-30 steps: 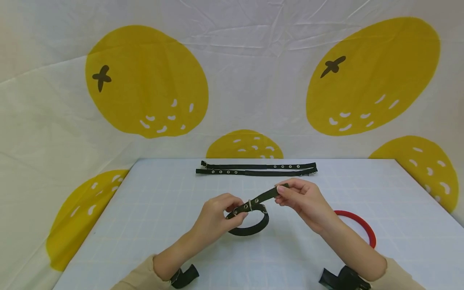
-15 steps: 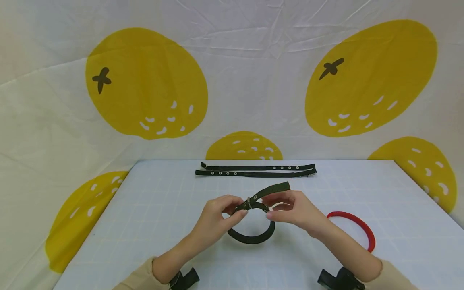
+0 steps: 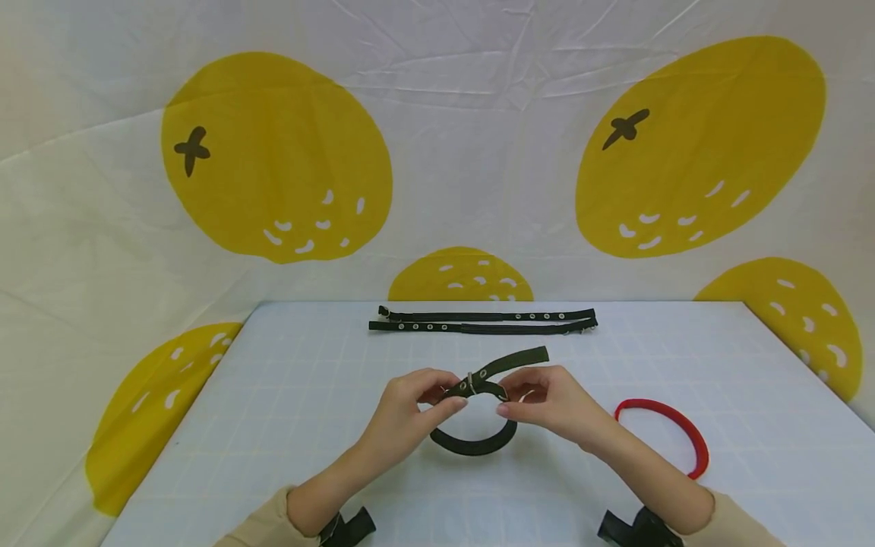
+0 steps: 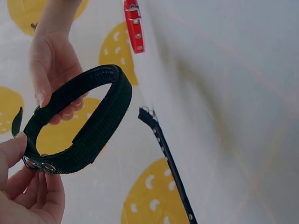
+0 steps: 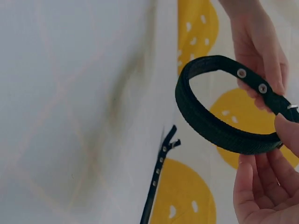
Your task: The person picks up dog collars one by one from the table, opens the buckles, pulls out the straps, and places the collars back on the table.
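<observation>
Between my hands hangs a dark green pet collar (image 3: 473,448), bent into a loop with its eyeleted end passed through a metal keeper ring. My left hand (image 3: 418,403) pinches the eyeleted part between thumb and fingers, at the left of the loop. On the other side my right hand (image 3: 547,403) pinches the loop by its buckle end. The collar's free tip (image 3: 526,358) sticks out up and to the right, above the right fingers. In the right wrist view, eyelets show along the collar (image 5: 210,128) beside the left fingers.
Two dark straps with eyelets (image 3: 485,329) lie side by side along the back of the white table (image 3: 307,365). A red collar (image 3: 687,425) lies curved on the right, partly behind the right forearm. A cloth with yellow fruit prints (image 3: 478,167) hangs behind.
The right hand has let go of the collar's tip and moved down and slightly left to the buckle end. The tip now stands free; the left hand keeps its hold.
</observation>
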`<control>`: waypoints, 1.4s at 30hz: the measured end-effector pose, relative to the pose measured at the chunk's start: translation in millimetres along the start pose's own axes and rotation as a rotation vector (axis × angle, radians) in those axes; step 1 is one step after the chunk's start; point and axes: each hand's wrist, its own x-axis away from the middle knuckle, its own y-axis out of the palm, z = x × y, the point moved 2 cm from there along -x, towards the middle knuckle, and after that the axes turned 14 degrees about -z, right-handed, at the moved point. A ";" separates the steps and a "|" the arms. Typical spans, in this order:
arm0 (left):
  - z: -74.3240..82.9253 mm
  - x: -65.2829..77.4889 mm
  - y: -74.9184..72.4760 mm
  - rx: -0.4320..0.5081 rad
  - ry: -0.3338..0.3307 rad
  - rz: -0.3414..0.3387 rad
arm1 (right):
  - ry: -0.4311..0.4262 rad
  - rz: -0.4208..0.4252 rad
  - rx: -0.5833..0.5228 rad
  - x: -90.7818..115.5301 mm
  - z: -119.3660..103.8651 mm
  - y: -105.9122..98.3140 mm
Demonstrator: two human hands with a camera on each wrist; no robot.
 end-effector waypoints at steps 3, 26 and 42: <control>-0.8 1.0 -0.4 -0.005 -0.012 -0.006 | 0.013 0.013 0.006 0.5 1.0 -0.3; -9.4 6.3 -3.4 0.051 -0.056 0.007 | 0.015 0.089 -0.104 1.4 4.7 -3.6; -14.8 12.0 -3.8 0.062 -0.053 0.014 | 0.020 0.109 -0.157 6.5 7.2 -6.2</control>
